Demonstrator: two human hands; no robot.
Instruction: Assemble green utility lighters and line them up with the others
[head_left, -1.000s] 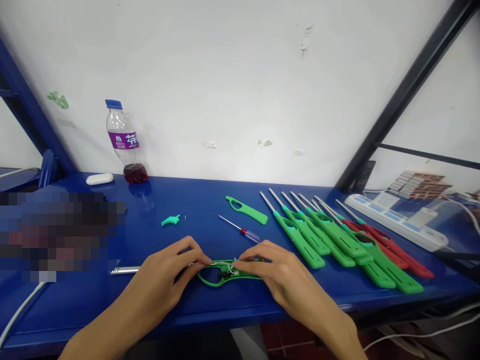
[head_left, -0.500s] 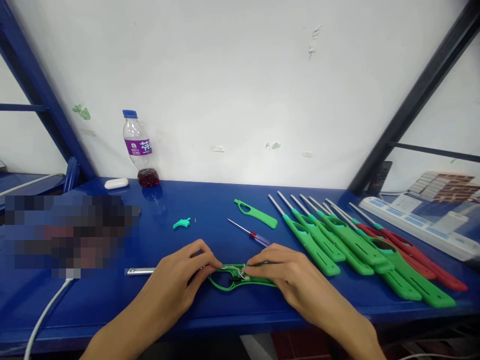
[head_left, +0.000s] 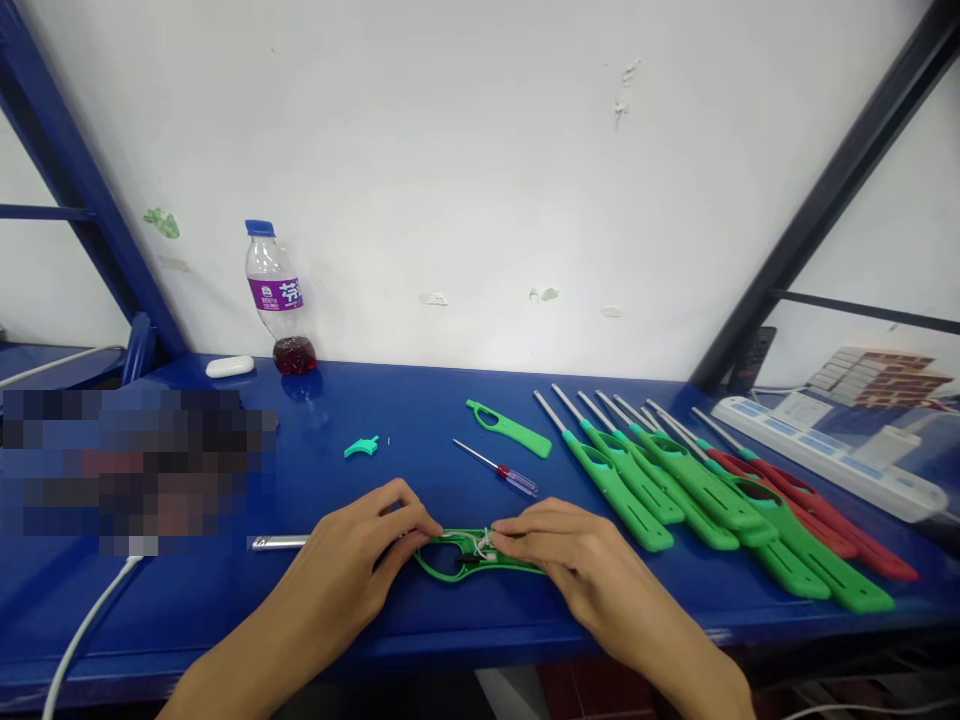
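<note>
An opened green gas lighter [head_left: 452, 575] lies on the bench, its inside facing up with a white wire [head_left: 480, 547] and black parts showing. My left hand [head_left: 367, 550] is closed on its front end, thumb and index finger pinching by the trigger ring; the metal tube [head_left: 279, 542] sticks out left of the hand. My right hand [head_left: 581, 550] is closed over the handle, its fingertips at the white wire; what exactly they pinch is partly hidden. Beyond my hands lie a loose turquoise trigger [head_left: 362, 447], a tiny pin [head_left: 388, 441], a screwdriver [head_left: 516, 480] and a green handle half [head_left: 517, 432].
Several green lighters [head_left: 626, 500] and some red ones [head_left: 840, 520] lie in a row on the right, beside a white power strip [head_left: 825, 455]. A bottle [head_left: 277, 300] and a white case [head_left: 230, 367] stand by the wall. A blurred-out patch and white cable [head_left: 86, 630] are left.
My right hand's fingers have shifted slightly at the white wire, which now stands up a little more beside the fingertips. My left hand has stayed in place. The view has moved slightly.
</note>
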